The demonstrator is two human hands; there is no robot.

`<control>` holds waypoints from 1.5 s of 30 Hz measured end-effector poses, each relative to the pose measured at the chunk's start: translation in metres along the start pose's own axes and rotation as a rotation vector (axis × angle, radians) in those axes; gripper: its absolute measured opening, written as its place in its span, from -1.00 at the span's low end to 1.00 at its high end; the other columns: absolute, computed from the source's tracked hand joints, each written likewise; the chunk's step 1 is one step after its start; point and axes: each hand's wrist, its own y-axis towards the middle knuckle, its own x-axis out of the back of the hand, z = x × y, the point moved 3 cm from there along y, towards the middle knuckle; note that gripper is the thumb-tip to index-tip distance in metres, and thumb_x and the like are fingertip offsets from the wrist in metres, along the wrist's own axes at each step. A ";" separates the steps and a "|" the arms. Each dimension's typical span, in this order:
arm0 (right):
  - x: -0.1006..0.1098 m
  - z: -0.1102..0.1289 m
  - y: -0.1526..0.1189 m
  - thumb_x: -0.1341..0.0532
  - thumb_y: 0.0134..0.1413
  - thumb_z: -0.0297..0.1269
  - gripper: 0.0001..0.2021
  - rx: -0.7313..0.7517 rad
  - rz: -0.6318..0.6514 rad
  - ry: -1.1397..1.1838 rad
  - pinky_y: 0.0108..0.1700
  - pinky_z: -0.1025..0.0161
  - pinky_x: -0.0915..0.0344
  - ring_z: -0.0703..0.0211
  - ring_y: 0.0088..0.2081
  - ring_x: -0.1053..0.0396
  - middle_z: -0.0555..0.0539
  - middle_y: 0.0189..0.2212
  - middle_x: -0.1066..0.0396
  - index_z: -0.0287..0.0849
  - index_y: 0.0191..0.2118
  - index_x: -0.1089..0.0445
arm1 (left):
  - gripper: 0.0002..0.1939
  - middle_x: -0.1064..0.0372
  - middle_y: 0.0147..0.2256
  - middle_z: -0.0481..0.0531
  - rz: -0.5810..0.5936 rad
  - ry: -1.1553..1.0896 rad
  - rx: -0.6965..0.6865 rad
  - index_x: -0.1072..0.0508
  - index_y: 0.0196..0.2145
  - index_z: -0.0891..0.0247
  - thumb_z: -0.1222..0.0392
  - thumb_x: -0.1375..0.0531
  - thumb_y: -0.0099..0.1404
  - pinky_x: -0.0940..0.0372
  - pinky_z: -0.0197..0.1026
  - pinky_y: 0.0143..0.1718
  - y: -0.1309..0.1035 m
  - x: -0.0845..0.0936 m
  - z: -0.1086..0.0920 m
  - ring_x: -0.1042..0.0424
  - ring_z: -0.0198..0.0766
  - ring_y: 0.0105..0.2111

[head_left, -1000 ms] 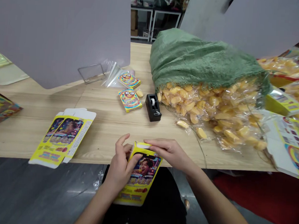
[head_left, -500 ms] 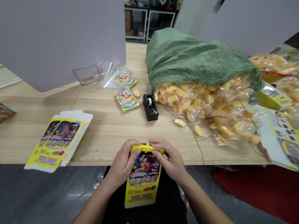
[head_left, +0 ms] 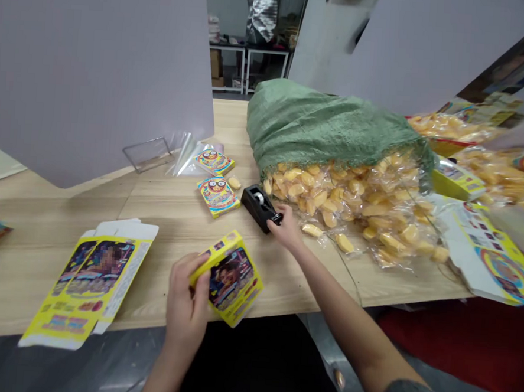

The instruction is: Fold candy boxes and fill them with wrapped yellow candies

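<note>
A yellow box (head_left: 236, 286) with a picture panel is tilted over the table's front edge, and my left hand (head_left: 188, 295) is closed around its left end. My right hand (head_left: 286, 228) is at the front end of the black tape dispenser (head_left: 259, 206), its thumb and fingers pinched at the cutter end. Any tape between those fingers is too small to make out. Two small colourful packets, a nearer one (head_left: 218, 196) and a farther one (head_left: 214, 161), lie left of the dispenser.
Wrapped yellow pieces (head_left: 354, 201) spill from a green sack (head_left: 328, 123) at the right. Flattened yellow cartons lie at the left (head_left: 92, 277) and far right (head_left: 484, 251). A wire frame (head_left: 147, 154) stands beside clear bags. Grey panels rise behind.
My right hand has let go of the box and reached forward to the dispenser, which has turned. My left hand has moved left and up with the box, now tilted. The view has shifted.
</note>
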 end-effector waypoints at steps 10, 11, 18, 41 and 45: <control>0.030 0.004 0.023 -0.39 -0.26 -0.10 -0.70 -0.138 0.201 0.313 -0.30 0.08 -0.43 0.13 -0.32 -0.35 -0.05 -0.43 -0.40 -0.19 -0.48 -0.35 | -0.76 -0.30 -0.09 0.05 0.014 -0.048 0.014 -0.33 -0.03 0.15 0.24 -0.06 0.36 -0.25 -0.13 -0.01 0.004 -0.012 0.001 -0.31 -0.21 -0.04; 0.029 -0.001 0.018 -0.36 -0.23 -0.04 -0.68 -0.115 0.167 0.360 -0.28 0.09 -0.43 0.15 -0.29 -0.36 -0.04 -0.38 -0.41 -0.17 -0.46 -0.34 | -0.77 -0.30 -0.10 0.05 0.013 -0.053 0.028 -0.33 -0.03 0.15 0.25 -0.07 0.36 -0.26 -0.14 -0.03 0.003 -0.012 0.001 -0.31 -0.21 -0.05; 0.012 -0.042 -0.006 -0.32 -0.26 0.07 -0.60 -0.019 -0.147 0.484 -0.17 0.17 -0.37 0.12 -0.19 -0.36 -0.08 -0.24 -0.41 -0.17 -0.51 -0.28 | -0.83 -0.28 -0.15 0.02 -0.104 -0.029 -0.015 -0.38 -0.13 0.16 0.29 -0.13 0.31 -0.22 -0.14 -0.03 0.012 -0.007 -0.014 -0.30 -0.23 -0.08; -0.030 0.079 -0.142 -0.23 0.07 -0.18 -0.34 0.206 0.201 0.636 -0.43 0.31 -0.32 0.29 -0.50 -0.30 0.12 -0.56 -0.33 -0.09 0.27 -0.04 | -0.65 -0.23 -0.09 0.08 -0.003 0.292 -0.200 -0.40 0.02 0.03 0.31 -0.05 0.33 -0.35 -0.12 -0.16 0.010 -0.023 -0.035 -0.34 -0.17 -0.14; -0.034 0.072 -0.140 -0.23 0.08 -0.15 -0.32 0.210 0.179 0.564 -0.40 0.27 -0.33 0.23 -0.46 -0.34 0.10 -0.55 -0.34 -0.10 0.28 0.00 | -0.60 -0.20 -0.09 0.12 0.088 0.292 -0.177 -0.39 0.09 0.05 0.30 -0.01 0.36 -0.35 -0.11 -0.12 0.012 -0.023 -0.037 -0.33 -0.17 -0.12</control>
